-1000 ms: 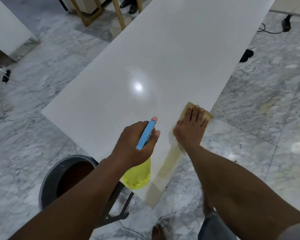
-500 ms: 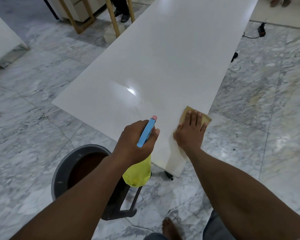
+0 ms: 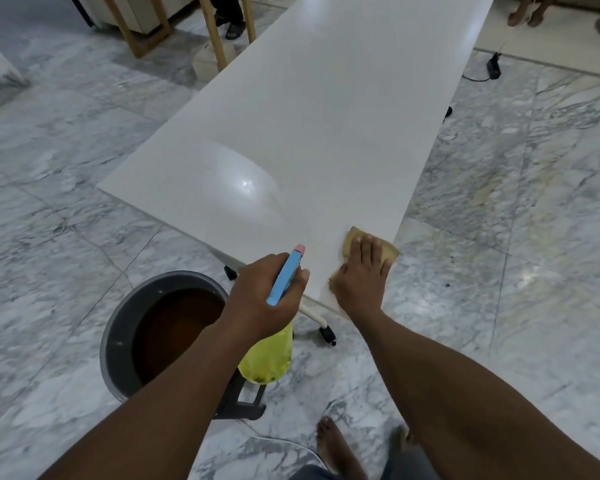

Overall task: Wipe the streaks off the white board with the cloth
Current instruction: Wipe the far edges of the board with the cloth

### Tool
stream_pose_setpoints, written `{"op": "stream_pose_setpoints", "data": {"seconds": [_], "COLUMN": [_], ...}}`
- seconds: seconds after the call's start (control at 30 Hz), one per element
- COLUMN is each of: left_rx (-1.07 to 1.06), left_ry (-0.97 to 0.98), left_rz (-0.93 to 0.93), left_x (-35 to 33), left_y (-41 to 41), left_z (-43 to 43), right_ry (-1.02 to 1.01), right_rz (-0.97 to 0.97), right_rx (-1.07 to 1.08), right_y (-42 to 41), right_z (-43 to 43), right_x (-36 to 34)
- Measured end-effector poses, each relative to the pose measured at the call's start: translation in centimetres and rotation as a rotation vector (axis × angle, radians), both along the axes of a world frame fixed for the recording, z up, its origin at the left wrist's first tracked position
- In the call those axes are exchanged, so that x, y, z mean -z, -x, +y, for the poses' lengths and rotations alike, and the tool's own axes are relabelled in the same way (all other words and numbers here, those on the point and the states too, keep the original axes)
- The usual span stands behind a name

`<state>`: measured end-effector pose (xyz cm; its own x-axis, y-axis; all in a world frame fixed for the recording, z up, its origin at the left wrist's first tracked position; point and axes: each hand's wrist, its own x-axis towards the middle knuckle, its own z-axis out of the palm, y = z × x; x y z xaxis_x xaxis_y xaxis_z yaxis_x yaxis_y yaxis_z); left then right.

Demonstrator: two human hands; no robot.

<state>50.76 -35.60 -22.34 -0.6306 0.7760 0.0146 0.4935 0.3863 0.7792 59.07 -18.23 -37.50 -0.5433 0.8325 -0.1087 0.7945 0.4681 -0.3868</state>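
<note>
**Near corner under the cloth, most of the board to go**

The right hand lies flat, fingers straight and close together, pressing the tan cloth onto the white board at its near right corner. The left hand is curled round a yellow spray bottle just off the near edge, beside a grey bucket of brown water. A glossy arc left of the cloth looks already wiped. Faint yellowish marks border it, and the long far stretch seems left to do. No label or writing is readable
</note>
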Motion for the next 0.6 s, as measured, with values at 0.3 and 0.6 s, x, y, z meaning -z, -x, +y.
{"op": "stream_pose_setpoints", "data": {"seconds": [0.3, 0.6], "left_rx": [-0.030, -0.016], "left_ry": [0.023, 0.071], "left_rz": [0.008, -0.062], "left_x": [0.7, 1.7], "left_y": [-3.6, -8.7], "left_z": [-3.5, -7.7], "right_ry": [-0.018, 0.192], "right_rz": [0.016, 0.027], "right_rx": [-0.097, -0.259], "right_y": [-3.8, -9.3], "right_z": [-7.8, -12.9], "right_x": [0.6, -0.1]}}
